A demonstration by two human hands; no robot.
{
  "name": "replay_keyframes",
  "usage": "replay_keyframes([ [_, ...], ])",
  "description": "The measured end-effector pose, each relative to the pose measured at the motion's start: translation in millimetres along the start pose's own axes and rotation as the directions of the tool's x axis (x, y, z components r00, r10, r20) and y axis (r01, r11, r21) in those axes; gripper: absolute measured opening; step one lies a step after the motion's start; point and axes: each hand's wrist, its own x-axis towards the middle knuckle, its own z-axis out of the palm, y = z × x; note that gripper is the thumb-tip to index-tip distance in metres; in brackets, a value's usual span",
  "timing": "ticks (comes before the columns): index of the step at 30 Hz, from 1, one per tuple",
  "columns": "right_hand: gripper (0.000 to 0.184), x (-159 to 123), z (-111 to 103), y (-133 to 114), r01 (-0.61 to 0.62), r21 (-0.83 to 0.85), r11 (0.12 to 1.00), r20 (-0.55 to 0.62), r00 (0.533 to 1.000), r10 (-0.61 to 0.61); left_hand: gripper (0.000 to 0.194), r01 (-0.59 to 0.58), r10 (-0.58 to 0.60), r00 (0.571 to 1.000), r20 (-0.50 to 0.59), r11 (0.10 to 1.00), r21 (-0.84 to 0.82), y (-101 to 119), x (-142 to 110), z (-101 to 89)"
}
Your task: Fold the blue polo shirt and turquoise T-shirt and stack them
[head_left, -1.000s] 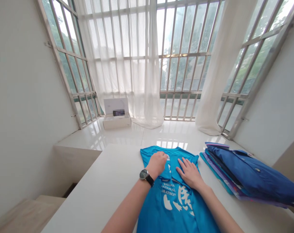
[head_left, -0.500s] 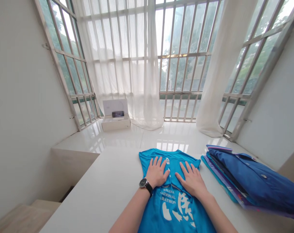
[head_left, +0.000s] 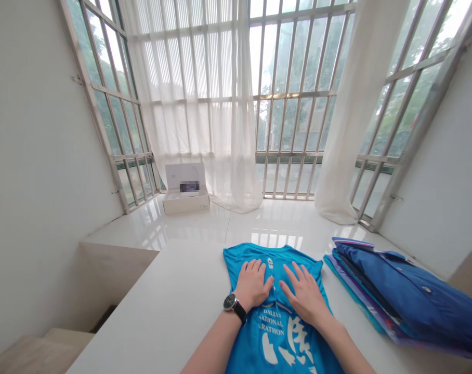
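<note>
A bright blue T-shirt [head_left: 277, 332] with white lettering lies folded lengthwise on the white table [head_left: 173, 306]. My left hand [head_left: 252, 284], with a black wristwatch [head_left: 233, 304] on its wrist, rests flat on the shirt's upper left part, fingers spread. My right hand [head_left: 304, 293] lies flat beside it on the upper right part, fingers also apart. Both palms press on the fabric near the collar and hold nothing.
A stack of folded blue and purple garments [head_left: 400, 293] sits on the table to the right. Beyond the table is a glossy white window ledge [head_left: 205, 221] with an open white box [head_left: 185, 189], sheer curtains [head_left: 205, 104] and barred windows. A wooden step [head_left: 37, 348] lies at lower left.
My left hand went from a loose fist on the shirt to a flat open palm. Both hands have slid slightly toward me along the shirt.
</note>
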Motion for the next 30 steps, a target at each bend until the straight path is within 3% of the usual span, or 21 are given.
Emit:
replay_keyframes([
  [4, 0.073, -5.1, 4.8, -6.0, -0.047, -0.046, 0.998, 0.071, 0.996, 0.051, 0.076, -0.009, 0.012, 0.995, 0.102, 1.000, -0.027, 0.9, -4.8, 0.4],
  [10, 0.071, -5.3, -0.2, -9.2, -0.041, -0.092, 0.995, 0.116, 0.992, 0.051, 0.070, -0.002, 0.005, 0.998, 0.059, 0.999, -0.053, 1.5, -6.4, 1.8],
  [17, 0.072, -4.2, 2.1, -9.5, -0.050, -0.082, 0.995, 0.088, 0.995, 0.057, 0.067, 0.014, -0.012, 0.997, 0.073, 1.000, -0.022, -1.4, -0.7, 5.6],
  [21, 0.072, -1.1, 3.4, -7.6, -0.050, 0.079, 0.996, 0.071, 0.996, 0.045, 0.063, 0.052, -0.042, 0.996, 0.079, 0.991, -0.125, 0.0, 2.4, 1.1],
  [24, 0.067, 2.2, -11.3, -6.6, -0.070, 0.218, 0.973, 0.053, 0.997, 0.060, 0.062, 0.108, -0.099, 0.993, 0.058, 0.975, -0.193, 2.6, 3.5, -12.7],
  [27, 0.065, -16.0, -40.6, -1.0, -0.063, 0.272, 0.960, -0.005, 0.998, 0.067, 0.061, 0.151, -0.156, 0.988, -0.002, 0.962, -0.227, 6.3, -17.6, -38.2],
  [29, 0.067, -52.6, -58.9, 9.1, -0.008, 0.360, 0.933, -0.070, 0.997, 0.035, 0.059, 0.131, -0.153, 0.987, -0.055, 0.947, -0.292, 8.7, -57.0, -59.1],
  [30, 0.068, -78.7, -64.8, 16.3, 0.073, 0.504, 0.860, -0.138, 0.990, -0.003, 0.059, 0.075, -0.134, 0.984, -0.117, 0.908, -0.411, 9.4, -85.2, -69.1],
])
